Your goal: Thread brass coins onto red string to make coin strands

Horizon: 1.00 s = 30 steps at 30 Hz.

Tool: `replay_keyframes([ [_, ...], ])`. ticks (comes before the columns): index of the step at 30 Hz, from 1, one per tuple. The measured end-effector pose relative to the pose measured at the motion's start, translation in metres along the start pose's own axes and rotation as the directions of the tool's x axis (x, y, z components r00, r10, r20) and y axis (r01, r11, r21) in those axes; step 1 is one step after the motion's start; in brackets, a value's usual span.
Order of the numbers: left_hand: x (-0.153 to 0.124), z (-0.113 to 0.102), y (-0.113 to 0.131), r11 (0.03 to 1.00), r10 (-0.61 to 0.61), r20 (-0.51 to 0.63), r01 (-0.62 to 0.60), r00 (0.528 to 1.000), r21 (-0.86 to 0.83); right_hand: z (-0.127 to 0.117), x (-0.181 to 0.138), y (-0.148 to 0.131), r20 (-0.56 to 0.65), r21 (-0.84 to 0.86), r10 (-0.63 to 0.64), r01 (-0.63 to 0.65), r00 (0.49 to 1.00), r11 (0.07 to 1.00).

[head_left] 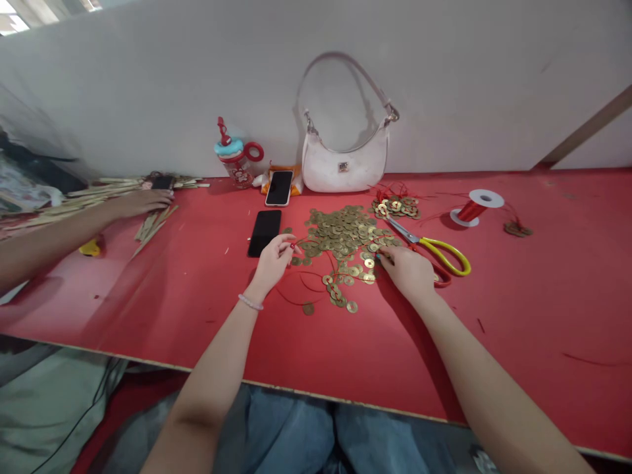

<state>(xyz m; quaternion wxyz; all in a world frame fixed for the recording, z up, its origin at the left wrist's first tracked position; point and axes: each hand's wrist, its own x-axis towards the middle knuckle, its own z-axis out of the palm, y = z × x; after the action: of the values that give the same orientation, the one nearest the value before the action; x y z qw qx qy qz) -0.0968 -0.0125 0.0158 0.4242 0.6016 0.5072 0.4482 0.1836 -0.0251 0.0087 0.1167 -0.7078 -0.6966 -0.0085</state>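
A pile of brass coins with holes [340,237] lies spread on the red table [518,296]. My left hand [273,260] rests at the pile's left edge, fingers pinched on a thin red string [316,266] that runs among the coins. My right hand [407,270] lies at the pile's right edge, fingertips closed on coins near the string. A smaller bunch of coins tied with red string [395,207] sits behind the pile.
Yellow-handled scissors [434,249] lie just right of my right hand. A red thread spool [474,208], two phones [264,232] [279,187], a white handbag [345,164] and a cup [236,158] stand behind. Another person's arm [74,224] reaches over bamboo strips [113,194] at left.
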Motion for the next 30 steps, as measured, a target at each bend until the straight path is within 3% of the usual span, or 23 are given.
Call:
replay_keyframes([
  [9,-0.009,0.01,0.006,0.972,0.102,0.104,-0.122,0.989,0.2,0.0,0.0,0.001,-0.144,0.362,0.064,-0.008,0.988,0.932],
  [14,-0.012,0.015,0.008,0.966,0.102,0.134,-0.13,0.986,0.225,0.0,-0.004,-0.01,-0.073,0.528,0.066,-0.017,0.995,0.849],
  [22,-0.017,0.026,0.008,0.986,0.053,0.237,-0.088,0.97,0.139,0.0,-0.017,-0.039,0.13,0.821,-0.157,-0.018,0.979,0.57],
  [30,-0.021,0.031,0.01,0.986,0.03,0.273,-0.073,0.961,0.147,-0.002,-0.023,-0.052,0.156,0.851,-0.198,-0.03,0.968,0.524],
])
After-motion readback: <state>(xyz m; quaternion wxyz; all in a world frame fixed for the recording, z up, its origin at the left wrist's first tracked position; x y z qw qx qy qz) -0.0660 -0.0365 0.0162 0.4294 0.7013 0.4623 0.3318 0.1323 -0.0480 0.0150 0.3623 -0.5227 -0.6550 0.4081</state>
